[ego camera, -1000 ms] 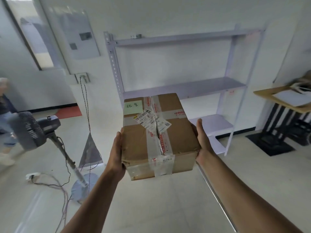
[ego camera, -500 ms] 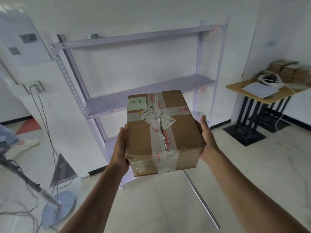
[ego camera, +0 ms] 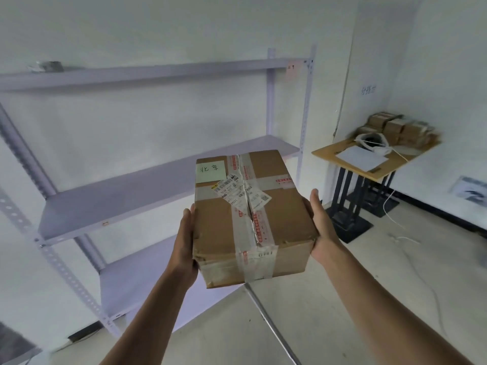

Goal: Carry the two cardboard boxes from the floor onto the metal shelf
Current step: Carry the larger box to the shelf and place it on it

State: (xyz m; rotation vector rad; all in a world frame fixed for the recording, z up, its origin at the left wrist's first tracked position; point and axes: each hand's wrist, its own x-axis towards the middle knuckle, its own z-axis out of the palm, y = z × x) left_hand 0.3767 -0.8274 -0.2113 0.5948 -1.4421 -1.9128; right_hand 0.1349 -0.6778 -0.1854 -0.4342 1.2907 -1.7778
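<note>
Head view only. Pale tiled floor, white walls, bit washed out. Lavender metal shelf against the back wall, three levels showing, with perforated uprights; something small and grey up on the top level at the left, too blurry to name. Off to the right, a small wooden surface on black legs, carrying a white sheet, a coil of white cable and a stack of brown packages at the back. Thin metal rod lying across the floor below the arms.

Cardboard box up in the air, in front of the shelf's middle level, not touching any level. Taped across the top, torn shipping label, green sticky note at the far left corner. Left hand flat against the left side, right hand against the right side, both squeezing inward. Fingers pretty much straight and pressed to the cardboard; whether any curl underneath, can't tell. Only one box in sight.
</note>
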